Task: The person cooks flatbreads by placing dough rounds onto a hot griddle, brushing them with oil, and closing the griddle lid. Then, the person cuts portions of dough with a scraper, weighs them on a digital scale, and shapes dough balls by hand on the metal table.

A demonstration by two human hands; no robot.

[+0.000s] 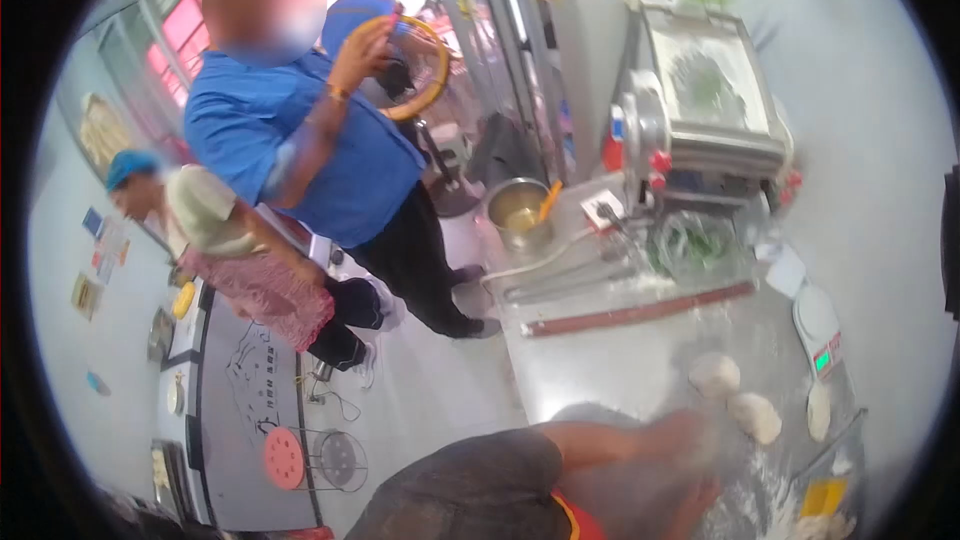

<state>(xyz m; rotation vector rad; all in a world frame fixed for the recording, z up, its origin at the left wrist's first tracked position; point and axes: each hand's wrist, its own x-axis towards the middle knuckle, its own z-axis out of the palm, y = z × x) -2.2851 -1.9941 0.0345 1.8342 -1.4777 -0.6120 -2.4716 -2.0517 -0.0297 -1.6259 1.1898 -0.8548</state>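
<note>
My left hand (pixel 690 443) is over the metal worktable (pixel 600 380), at the end of a bare forearm below a dark sleeve. It is smeared by motion, so its fingers do not show clearly. Lower down, only a blurred part of my right hand (pixel 698 505) shows, close to the flour on the table. Whether either hand holds anything cannot be made out. Nearest to the hands are a round dough piece (pixel 714 377) and a second dough lump (pixel 754 418). A flat dough strip (pixel 819 412) lies farther right.
A long wooden rolling pin (pixel 640 309) lies across the table. Behind it are a dough-rolling machine (pixel 712 100), a plastic bag (pixel 695 245) and a steel pot (pixel 520 215). A digital scale (pixel 818 330) and yellow scraper (pixel 823 498) sit right. Several people stand left, one in blue (pixel 300 140).
</note>
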